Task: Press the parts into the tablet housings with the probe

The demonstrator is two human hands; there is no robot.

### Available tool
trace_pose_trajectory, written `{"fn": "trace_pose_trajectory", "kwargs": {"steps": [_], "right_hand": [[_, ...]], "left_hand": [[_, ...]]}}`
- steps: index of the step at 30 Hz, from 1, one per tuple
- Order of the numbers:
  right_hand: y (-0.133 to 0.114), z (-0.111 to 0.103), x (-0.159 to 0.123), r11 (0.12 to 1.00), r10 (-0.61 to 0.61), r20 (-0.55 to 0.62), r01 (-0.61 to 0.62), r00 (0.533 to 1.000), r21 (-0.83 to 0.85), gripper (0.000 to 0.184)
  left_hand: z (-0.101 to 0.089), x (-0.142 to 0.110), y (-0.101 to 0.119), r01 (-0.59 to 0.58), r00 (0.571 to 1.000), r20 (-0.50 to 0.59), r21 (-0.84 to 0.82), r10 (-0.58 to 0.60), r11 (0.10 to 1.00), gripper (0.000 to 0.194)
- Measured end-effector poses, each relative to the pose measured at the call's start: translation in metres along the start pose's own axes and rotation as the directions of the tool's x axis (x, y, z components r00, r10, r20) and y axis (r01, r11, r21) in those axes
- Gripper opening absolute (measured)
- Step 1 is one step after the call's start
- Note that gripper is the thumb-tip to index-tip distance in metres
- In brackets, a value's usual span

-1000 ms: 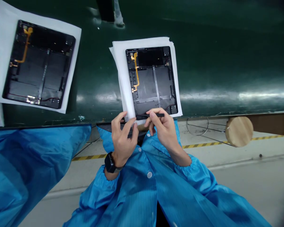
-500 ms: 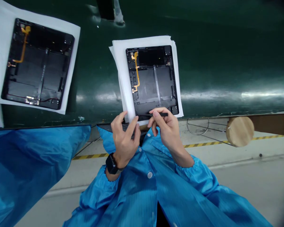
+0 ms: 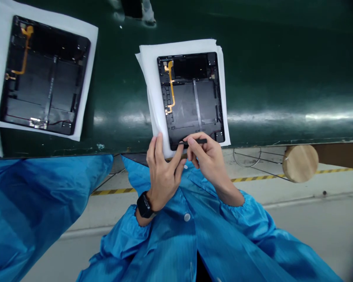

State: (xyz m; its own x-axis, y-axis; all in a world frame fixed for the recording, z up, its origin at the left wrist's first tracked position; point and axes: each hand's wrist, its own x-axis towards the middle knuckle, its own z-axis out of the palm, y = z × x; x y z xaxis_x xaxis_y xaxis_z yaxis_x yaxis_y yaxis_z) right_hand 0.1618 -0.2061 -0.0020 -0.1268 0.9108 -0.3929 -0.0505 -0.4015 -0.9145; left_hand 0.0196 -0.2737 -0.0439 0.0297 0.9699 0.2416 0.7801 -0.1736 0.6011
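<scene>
A black tablet housing (image 3: 184, 105) lies open on a stack of white sheets (image 3: 151, 78) at the table edge. An orange flex cable (image 3: 172, 90) runs down its left side, and a grey ribbon (image 3: 197, 103) crosses its middle. My right hand (image 3: 207, 156) pinches a slim black tweezers-like tool (image 3: 200, 141), its fine end pointing left over the housing's lower edge. With fingers spread, my left hand (image 3: 164, 172) rests at the lower left corner, two fingers on the white sheets. Its index fingertip is by the tool's tip; whether they touch is unclear.
A second open tablet housing (image 3: 32, 90) lies on white paper (image 3: 90, 51) to the left, on the green table (image 3: 267, 78). Beyond the table edge stands a round wooden stool (image 3: 300, 163) on the right. A blue-clothed person (image 3: 41, 196) is close on my left.
My left hand has shifted right and its fingers have straightened along the sheets, the index fingertip moving toward the tool's tip. My right hand keeps the tool in nearly the same place.
</scene>
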Motion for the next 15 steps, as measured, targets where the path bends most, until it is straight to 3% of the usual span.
{"fn": "trace_pose_trajectory", "kwargs": {"steps": [9,15], "right_hand": [[0.001,0.002,0.002,1.0,0.014,-0.001,-0.014,1.0,0.0,0.03],[0.002,0.002,0.004,1.0,0.015,-0.003,-0.015,1.0,0.01,0.031]], "left_hand": [[0.002,0.001,-0.011,-0.064,0.997,0.032,-0.003,0.064,0.998,0.049],[0.0,0.002,-0.016,-0.098,0.995,-0.002,-0.02,0.098,0.995,0.05]]}}
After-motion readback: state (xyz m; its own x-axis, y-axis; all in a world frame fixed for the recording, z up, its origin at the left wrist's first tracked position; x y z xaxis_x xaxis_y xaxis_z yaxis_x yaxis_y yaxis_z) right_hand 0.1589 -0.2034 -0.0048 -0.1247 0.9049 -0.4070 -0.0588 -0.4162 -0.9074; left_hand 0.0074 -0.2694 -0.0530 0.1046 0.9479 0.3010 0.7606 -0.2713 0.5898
